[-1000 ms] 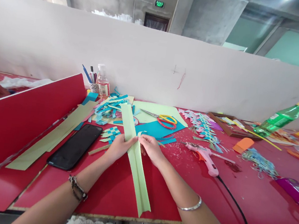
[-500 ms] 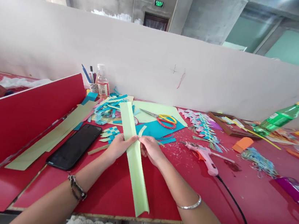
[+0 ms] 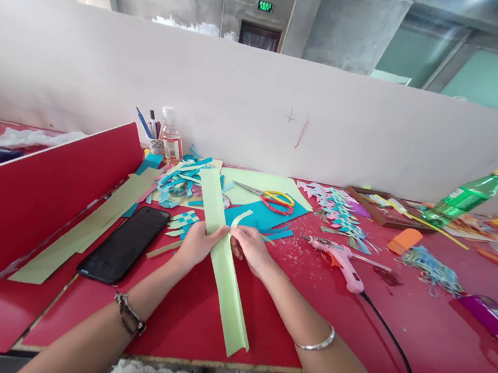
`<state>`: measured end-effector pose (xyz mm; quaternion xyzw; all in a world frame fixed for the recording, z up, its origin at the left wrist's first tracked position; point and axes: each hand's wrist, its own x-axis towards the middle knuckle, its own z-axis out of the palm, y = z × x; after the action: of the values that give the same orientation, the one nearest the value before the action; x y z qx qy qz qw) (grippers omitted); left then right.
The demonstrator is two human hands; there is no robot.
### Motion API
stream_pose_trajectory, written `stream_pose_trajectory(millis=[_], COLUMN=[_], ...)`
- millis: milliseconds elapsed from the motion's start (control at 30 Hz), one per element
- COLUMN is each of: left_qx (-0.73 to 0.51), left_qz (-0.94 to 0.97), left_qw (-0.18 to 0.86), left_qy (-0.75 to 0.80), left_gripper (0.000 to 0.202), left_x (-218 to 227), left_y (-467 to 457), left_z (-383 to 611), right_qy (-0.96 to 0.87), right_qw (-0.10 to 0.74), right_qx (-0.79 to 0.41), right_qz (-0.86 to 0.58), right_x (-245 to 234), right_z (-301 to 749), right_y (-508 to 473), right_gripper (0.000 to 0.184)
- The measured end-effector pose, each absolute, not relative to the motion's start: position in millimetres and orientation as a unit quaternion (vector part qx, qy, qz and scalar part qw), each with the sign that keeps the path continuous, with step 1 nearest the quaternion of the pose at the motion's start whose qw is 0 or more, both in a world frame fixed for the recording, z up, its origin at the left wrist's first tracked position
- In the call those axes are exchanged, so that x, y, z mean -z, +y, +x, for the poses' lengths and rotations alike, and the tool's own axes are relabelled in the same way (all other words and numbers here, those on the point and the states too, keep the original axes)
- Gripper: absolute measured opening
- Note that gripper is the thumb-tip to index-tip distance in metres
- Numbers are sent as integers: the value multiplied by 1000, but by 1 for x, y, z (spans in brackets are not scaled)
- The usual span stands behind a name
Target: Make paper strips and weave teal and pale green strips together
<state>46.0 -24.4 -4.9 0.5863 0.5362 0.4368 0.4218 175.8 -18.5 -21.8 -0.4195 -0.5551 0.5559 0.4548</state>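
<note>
A long pale green paper strip (image 3: 226,293), creased lengthwise, slants from the table's back toward its front edge. My left hand (image 3: 199,242) is closed on its left side near the middle, thumb on top. Against it, my right hand (image 3: 250,248) pinches the strip's right edge, where a narrow piece of green paper (image 3: 242,215) curls up and away from the strip. Both thumb tips nearly meet. Left of my hands lies a small woven blue-and-green paper piece (image 3: 185,222). Scissors (image 3: 270,198) with red and yellow handles rest on blue paper (image 3: 250,212) just beyond.
A black phone (image 3: 124,245) and green strips (image 3: 83,226) lie left, beside a standing red board (image 3: 45,202). To the right are a pink glue gun (image 3: 340,261) with its cord, woven paper fish-like pieces (image 3: 337,213), a wooden tray (image 3: 387,212) and a tilted green bottle (image 3: 465,198).
The curling narrow piece now reaches farther up and right from the strip, so more of it is separated. My hands stay almost in place. Another person's hand at far left has drawn back.
</note>
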Motion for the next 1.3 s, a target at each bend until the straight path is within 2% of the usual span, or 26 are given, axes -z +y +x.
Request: stream_pose_trajectory(millis=[133,300,467,967,1300], left_qx=[-442,-415,-409,-444,-424], left_qz=[572,551,531,525,541], left_qw=[418,524,558,527,518], left_qy=[550,500,489,499,509], left_gripper=[36,39,41,34,36], left_x=[5,6,7,7,6], left_y=[-24,-28,-28,-25,-26], left_z=[45,45,46,45,45], right_qy=[-550,-529,-525,-574,-561], right_qw=[463,492,493,450,462], right_qx=[-547,-541,-544,-547,-540], right_qz=[-428,-431,-431,-411,-426], right_x=[21,20,19,23,23], right_z=[175,175,176,178,177], right_y=[-19,-19,-19,-17,-17], right_gripper=[26,25,28,29,26])
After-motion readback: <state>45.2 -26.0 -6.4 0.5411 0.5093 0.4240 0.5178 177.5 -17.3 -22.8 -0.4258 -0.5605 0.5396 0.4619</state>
